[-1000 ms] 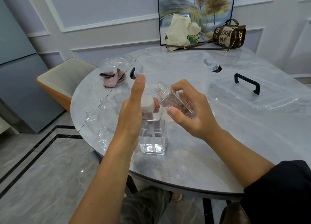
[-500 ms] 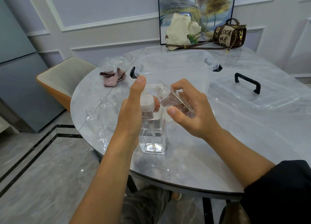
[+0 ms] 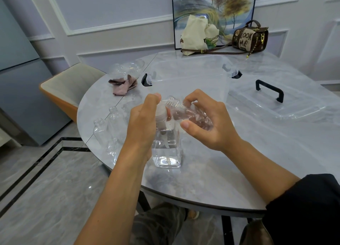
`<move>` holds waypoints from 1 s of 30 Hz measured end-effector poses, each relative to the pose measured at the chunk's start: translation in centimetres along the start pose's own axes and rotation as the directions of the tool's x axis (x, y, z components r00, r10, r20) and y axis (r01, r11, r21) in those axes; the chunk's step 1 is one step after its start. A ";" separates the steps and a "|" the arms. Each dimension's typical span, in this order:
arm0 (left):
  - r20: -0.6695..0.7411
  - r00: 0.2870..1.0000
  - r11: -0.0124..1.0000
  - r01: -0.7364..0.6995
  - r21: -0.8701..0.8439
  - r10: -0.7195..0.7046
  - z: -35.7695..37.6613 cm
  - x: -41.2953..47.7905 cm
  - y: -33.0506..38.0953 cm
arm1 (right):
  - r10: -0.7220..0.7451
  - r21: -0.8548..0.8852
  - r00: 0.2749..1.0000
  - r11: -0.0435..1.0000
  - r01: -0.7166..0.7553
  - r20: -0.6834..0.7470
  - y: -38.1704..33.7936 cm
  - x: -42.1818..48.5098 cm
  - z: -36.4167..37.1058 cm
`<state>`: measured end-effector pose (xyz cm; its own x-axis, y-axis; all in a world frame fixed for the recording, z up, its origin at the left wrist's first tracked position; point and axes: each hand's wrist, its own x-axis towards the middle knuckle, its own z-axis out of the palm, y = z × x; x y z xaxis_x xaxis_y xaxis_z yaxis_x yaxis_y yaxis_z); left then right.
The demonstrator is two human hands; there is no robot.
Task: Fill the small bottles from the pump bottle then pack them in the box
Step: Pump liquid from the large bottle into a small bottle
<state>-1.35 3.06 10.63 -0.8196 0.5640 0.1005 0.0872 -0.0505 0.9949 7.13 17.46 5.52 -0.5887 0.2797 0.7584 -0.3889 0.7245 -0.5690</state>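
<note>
On the table (image 3: 239, 162) near its front edge, the pump bottle (image 3: 166, 149) stands upright; your left hand (image 3: 143, 123) has its grip curled over the pump head. Your right hand (image 3: 211, 126) has its grip closed round a tilted small bottle (image 3: 185, 114), mouth beside the nozzle, before the clear box (image 3: 193, 75).

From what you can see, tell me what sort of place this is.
Most likely a home dining room: a round marble-look table with an upholstered chair beside it, a framed painting against the panelled wall, and a handbag on the tabletop.
</note>
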 end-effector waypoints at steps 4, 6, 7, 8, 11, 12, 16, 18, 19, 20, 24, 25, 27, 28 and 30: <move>0.006 1.000 0.999 -0.003 0.036 0.003 0.2 -0.1 0.0 | -0.001 0.013 1.000 1.000 0.002 -0.020 -0.1 0.1 0.0; 0.006 1.000 0.999 -0.006 0.037 0.006 0.2 -0.1 -0.1 | -0.001 0.030 1.000 1.000 0.002 -0.029 -0.1 0.1 0.0; 0.007 1.000 0.999 -0.005 0.035 0.005 0.2 -0.1 -0.1 | 0.001 0.039 1.000 0.999 0.000 -0.029 0.0 0.0 0.0; 0.011 1.000 0.999 -0.005 0.034 0.005 0.2 -0.1 -0.1 | 0.000 0.047 1.000 0.999 0.001 -0.026 0.0 0.0 0.0; 0.020 1.000 0.999 -0.009 0.047 0.008 0.1 -0.2 -0.3 | 0.003 0.057 1.000 0.998 -0.001 -0.029 0.0 0.1 0.1; 0.014 1.000 0.999 -0.007 0.050 0.006 0.1 -0.3 -0.3 | 0.004 0.055 0.999 0.998 -0.002 -0.032 0.0 0.1 0.1; 0.012 1.000 0.999 -0.029 0.039 0.029 0.2 -0.7 -0.1 | -0.005 0.049 0.999 0.999 0.007 -0.035 0.1 0.1 0.1; 0.004 0.999 0.998 -0.051 0.024 0.051 0.2 -0.8 0.0 | -0.008 0.052 0.999 0.999 0.010 -0.033 0.1 0.1 0.1; 0.001 0.999 0.998 -0.054 0.022 0.054 0.2 -0.7 -0.1 | -0.009 0.054 0.999 0.998 0.011 -0.033 0.1 0.1 0.2; 0.000 0.999 0.998 -0.051 0.022 0.051 0.2 -0.7 -0.2 | -0.010 0.055 0.999 0.998 0.012 -0.034 0.1 0.1 0.2; 0.007 0.999 0.999 -0.038 0.031 0.038 0.0 -0.4 -0.5 | -0.005 0.059 0.999 0.998 0.007 -0.032 0.0 0.1 0.2; 0.012 0.999 0.999 -0.038 0.034 0.037 0.0 -0.3 -0.5 | -0.004 0.061 0.999 0.998 0.006 -0.031 -0.1 0.1 0.1; 0.023 0.999 0.999 -0.035 0.023 0.034 0.0 -0.3 -0.5 | -0.002 0.063 0.999 0.998 0.004 -0.032 -0.1 0.1 0.1; 0.026 0.999 0.999 -0.030 0.013 0.030 0.0 -0.3 -0.4 | -0.001 0.061 1.000 0.998 0.003 -0.030 -0.1 0.1 0.2; 0.028 0.999 1.000 -0.018 0.014 0.017 0.0 -0.2 -0.4 | 0.001 0.060 1.000 0.998 0.001 -0.023 -0.2 0.1 0.2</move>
<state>-1.15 2.97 10.26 -0.8018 0.5860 0.1176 0.1100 -0.0487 0.9927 6.99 17.28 5.66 -0.5726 0.2944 0.7651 -0.4309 0.6859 -0.5864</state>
